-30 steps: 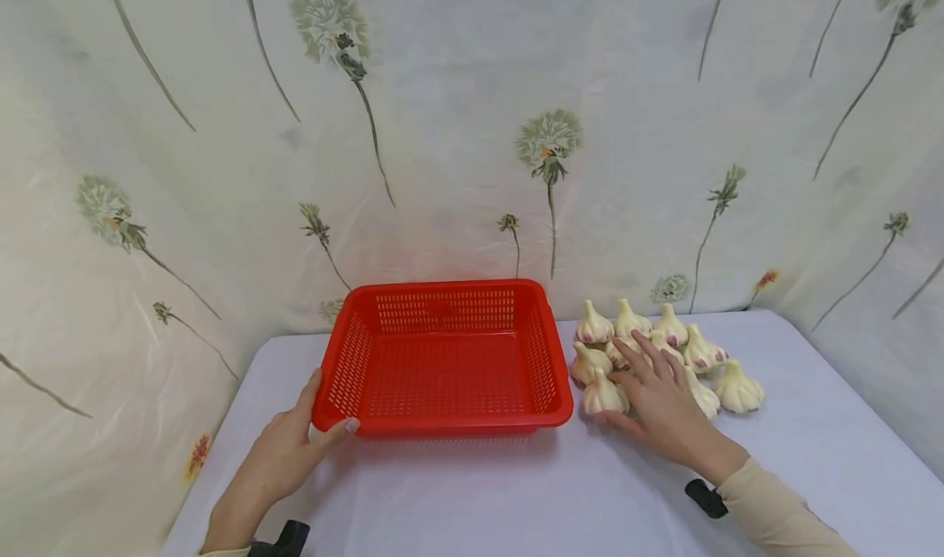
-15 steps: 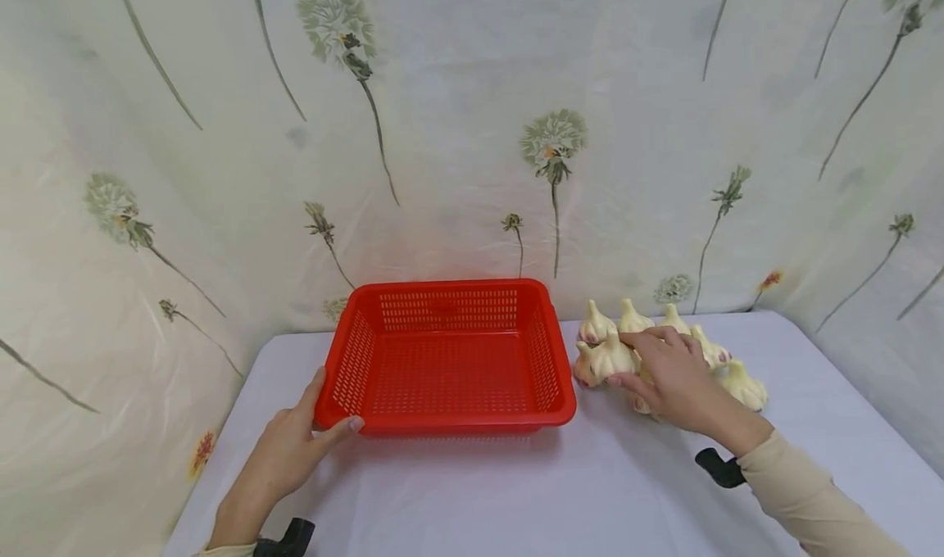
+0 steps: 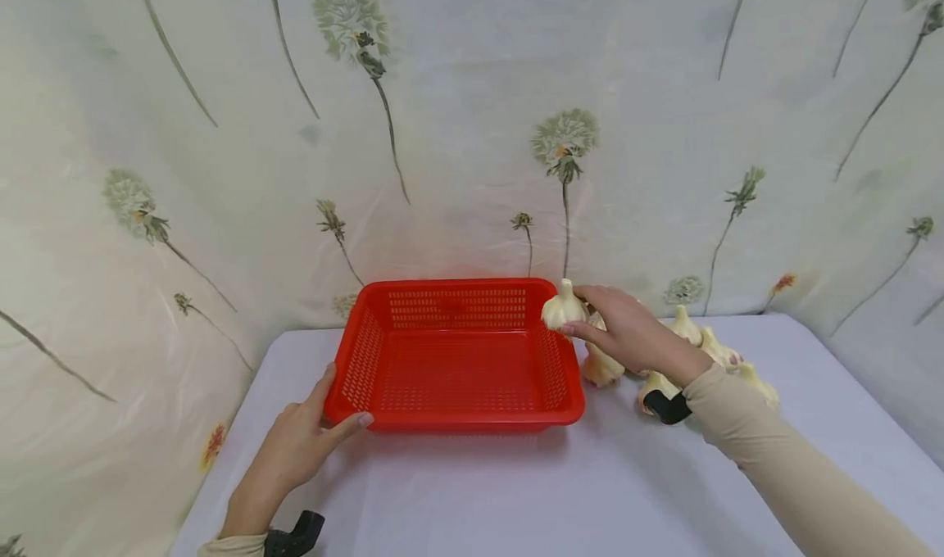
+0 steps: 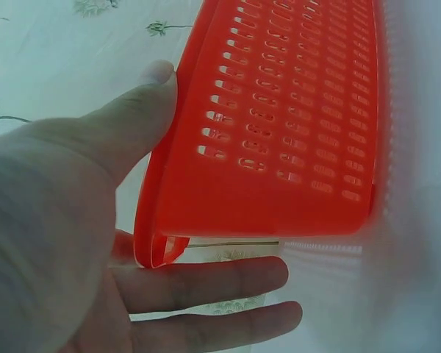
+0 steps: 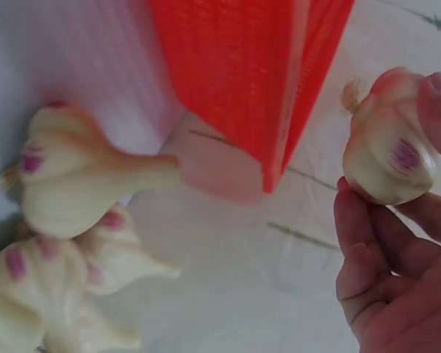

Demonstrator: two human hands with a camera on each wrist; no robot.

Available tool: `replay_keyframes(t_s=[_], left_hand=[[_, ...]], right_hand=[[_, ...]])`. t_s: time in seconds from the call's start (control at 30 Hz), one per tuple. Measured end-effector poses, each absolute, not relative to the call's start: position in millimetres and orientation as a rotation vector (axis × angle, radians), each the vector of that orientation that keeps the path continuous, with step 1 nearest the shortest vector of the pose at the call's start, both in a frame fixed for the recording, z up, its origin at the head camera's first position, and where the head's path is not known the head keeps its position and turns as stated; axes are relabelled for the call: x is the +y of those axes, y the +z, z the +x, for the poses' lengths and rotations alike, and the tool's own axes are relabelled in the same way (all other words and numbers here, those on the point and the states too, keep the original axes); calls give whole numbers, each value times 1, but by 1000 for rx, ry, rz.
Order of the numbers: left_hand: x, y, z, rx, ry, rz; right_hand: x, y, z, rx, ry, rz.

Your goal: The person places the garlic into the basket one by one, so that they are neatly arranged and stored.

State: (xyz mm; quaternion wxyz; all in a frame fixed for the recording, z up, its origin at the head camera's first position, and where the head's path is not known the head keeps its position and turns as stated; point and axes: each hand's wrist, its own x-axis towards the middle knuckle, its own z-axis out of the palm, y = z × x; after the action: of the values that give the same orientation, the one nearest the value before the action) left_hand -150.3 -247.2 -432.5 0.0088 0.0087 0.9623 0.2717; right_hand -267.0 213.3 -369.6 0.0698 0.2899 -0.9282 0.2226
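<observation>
A red plastic basket (image 3: 457,360) with slotted walls stands on the table, and nothing lies inside it. At its front left corner rests my left hand (image 3: 291,446), thumb against the rim and the other fingers spread fairly straight along the side; the left wrist view shows this hand (image 4: 66,213) beside the basket wall (image 4: 272,147). My right hand (image 3: 627,328) pinches a garlic bulb (image 3: 564,307) between thumb and fingertips, raised at the basket's right rim. In the right wrist view the purple-marked bulb (image 5: 389,143) sits in the fingers, apart from the basket.
Several more garlic bulbs (image 3: 719,348) lie right of the basket, partly hidden by my right hand and sleeve (image 3: 774,442). A white cloth covers the table (image 3: 472,491). Behind it hangs a flower-printed curtain (image 3: 457,131).
My right hand has taken a garlic bulb from the pile, lifted it and carried it left to the basket's edge. My left hand has stayed at the basket corner. The head view has shifted slightly.
</observation>
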Motion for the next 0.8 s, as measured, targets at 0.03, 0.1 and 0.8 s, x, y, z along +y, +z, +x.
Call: replay_keyframes(t_s=[0.03,0.1,0.8], left_hand=[[-248,-433,-150,3006,848,23],[-248,-432,-150,3006,846,16],[-258,-439,-157,3024,918,32]], right_hand=[[208,-368,-272,-2798,684,890],[197,-366,-281,-2814,719,923],[86,-382,-342,-2882,969,1205]])
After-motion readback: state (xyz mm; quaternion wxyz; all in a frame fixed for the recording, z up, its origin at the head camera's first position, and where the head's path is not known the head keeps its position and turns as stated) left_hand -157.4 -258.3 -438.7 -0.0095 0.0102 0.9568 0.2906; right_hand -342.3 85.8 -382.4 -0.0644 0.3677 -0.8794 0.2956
